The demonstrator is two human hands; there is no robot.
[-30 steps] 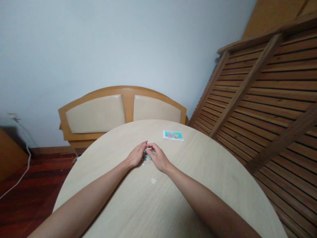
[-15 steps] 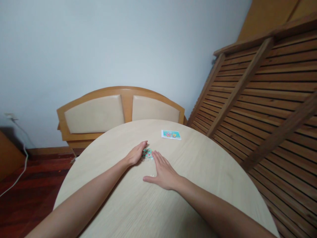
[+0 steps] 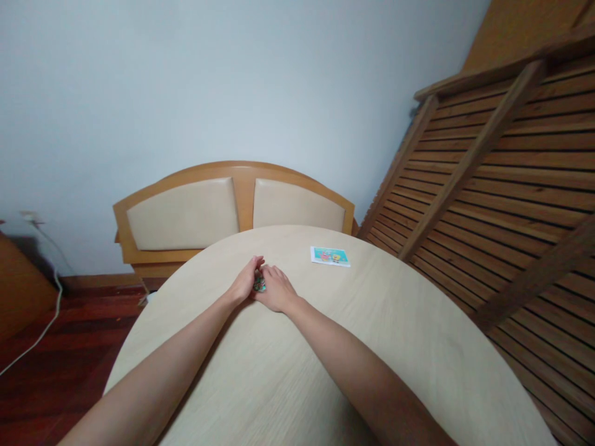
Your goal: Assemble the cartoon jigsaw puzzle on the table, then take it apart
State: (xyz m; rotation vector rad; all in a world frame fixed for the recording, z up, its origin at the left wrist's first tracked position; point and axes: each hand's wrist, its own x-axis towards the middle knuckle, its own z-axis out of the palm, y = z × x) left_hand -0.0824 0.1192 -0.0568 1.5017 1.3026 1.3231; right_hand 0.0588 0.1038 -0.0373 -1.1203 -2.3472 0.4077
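A small heap of multicoloured puzzle pieces [image 3: 259, 284], mostly green, lies on the round wooden table [image 3: 279, 365], largely covered by my hands. My left hand [image 3: 244, 280] stands on its edge at the left of the heap, its fingers curved inward around the pieces. From the right, my right hand [image 3: 275, 290] is cupped over them, fingers bent and its fingertips close to the left hand. The pieces show only in the gap between both palms. Single pieces cannot be told apart.
A card [image 3: 330, 256] with a cartoon picture lies near the far edge of the table. Behind it stands a padded wooden headboard [image 3: 246, 198] against the wall. A slatted wooden frame [image 3: 465, 179] leans at the right. A white cable [image 3: 56, 303] hangs down at the left.
My right hand has moved left and closed in on the heap, drawing it together against my left hand. Its thumb is no longer spread. The view has shifted slightly.
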